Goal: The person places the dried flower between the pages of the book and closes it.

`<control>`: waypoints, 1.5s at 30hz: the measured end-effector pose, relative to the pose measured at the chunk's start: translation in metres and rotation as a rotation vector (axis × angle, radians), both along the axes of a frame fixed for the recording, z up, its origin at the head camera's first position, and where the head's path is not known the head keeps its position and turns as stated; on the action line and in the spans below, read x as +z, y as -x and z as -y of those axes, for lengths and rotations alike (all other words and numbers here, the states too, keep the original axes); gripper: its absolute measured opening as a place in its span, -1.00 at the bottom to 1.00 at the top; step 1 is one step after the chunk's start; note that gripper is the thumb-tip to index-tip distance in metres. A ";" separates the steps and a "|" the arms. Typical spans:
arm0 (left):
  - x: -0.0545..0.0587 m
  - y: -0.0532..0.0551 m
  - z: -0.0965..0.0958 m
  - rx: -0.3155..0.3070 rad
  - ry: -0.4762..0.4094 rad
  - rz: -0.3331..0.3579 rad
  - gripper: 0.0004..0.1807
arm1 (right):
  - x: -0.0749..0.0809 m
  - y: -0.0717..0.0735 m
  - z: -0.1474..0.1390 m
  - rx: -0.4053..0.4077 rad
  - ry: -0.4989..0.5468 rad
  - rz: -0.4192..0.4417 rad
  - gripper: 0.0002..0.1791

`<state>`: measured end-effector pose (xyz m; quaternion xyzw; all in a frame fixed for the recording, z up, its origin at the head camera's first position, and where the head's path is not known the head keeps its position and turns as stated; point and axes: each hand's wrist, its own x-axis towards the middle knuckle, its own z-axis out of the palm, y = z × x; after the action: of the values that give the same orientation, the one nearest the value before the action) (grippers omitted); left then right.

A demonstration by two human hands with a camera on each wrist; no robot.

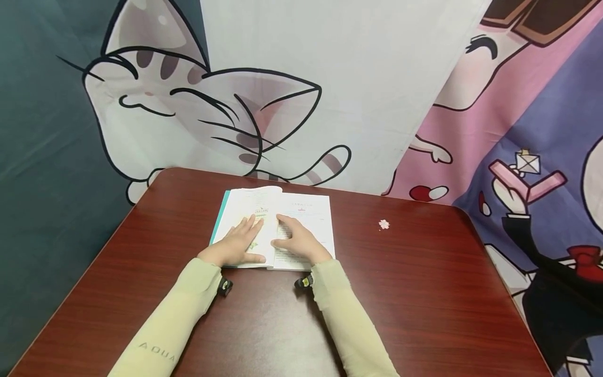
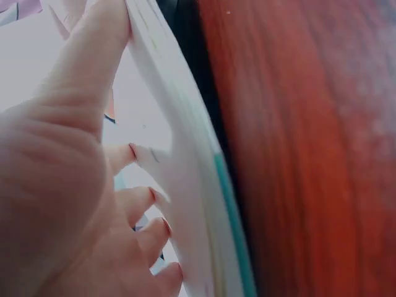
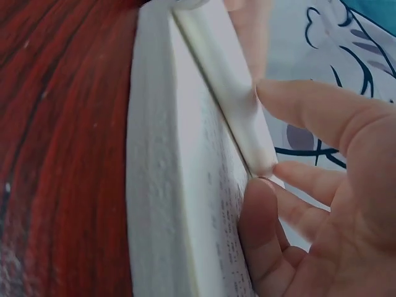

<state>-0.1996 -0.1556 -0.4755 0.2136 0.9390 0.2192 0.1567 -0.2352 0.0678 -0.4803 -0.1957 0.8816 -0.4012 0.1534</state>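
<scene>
An open book (image 1: pixel 308 220) with white pages and a teal cover edge lies on the table. My left hand (image 1: pixel 235 245) rests on the left page (image 1: pixel 245 201), fingers spread and pointing away from me. In the left wrist view, that thumb (image 2: pixel 93 55) lies along the page near the book's lower edge. My right hand (image 1: pixel 301 242) is over the right page, with thumb and forefinger apart and their tips touching the paper along the centre fold. From the right wrist view, its fingers (image 3: pixel 303 176) meet the raised page bulge (image 3: pixel 232 93) beside the fold, above printed text.
The dark red-brown table (image 1: pixel 400 293) has rounded far corners. A small pink flower-shaped piece (image 1: pixel 383 224) lies right of the book. Cloth with a cartoon cat (image 1: pixel 155 104) hangs behind the far edge, and more printed cloth (image 1: pixel 532 157) is at the right.
</scene>
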 end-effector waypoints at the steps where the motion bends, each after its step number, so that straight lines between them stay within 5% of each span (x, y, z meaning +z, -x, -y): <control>1: 0.001 0.000 0.000 0.001 0.012 0.008 0.13 | -0.001 0.000 -0.001 -0.011 0.030 0.013 -0.16; 7: 0.001 0.000 -0.004 0.007 0.069 0.031 0.15 | -0.008 -0.002 -0.011 -0.149 0.300 0.164 -0.36; 11: 0.001 0.000 -0.006 0.017 0.092 0.042 0.17 | -0.006 -0.003 -0.020 -0.201 0.415 0.190 -0.50; 17: 0.004 -0.002 -0.007 0.029 0.106 0.042 0.15 | 0.006 0.000 -0.040 -0.234 0.428 0.074 -0.65; 28: 0.008 -0.003 -0.005 0.045 0.078 0.076 0.15 | 0.018 0.005 -0.093 -0.533 0.508 -0.058 -0.76; 36: 0.006 -0.002 -0.005 0.042 0.065 0.078 0.16 | 0.019 0.006 -0.138 -0.652 0.299 -0.198 -0.76; 45: 0.000 0.000 -0.004 0.040 0.088 0.096 0.18 | 0.012 0.022 -0.184 -0.772 0.081 -0.235 -0.72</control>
<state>-0.1997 -0.1513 -0.4752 0.1769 0.9433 0.1909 0.2061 -0.2576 0.2517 -0.4682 0.0994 0.8852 -0.4388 -0.1181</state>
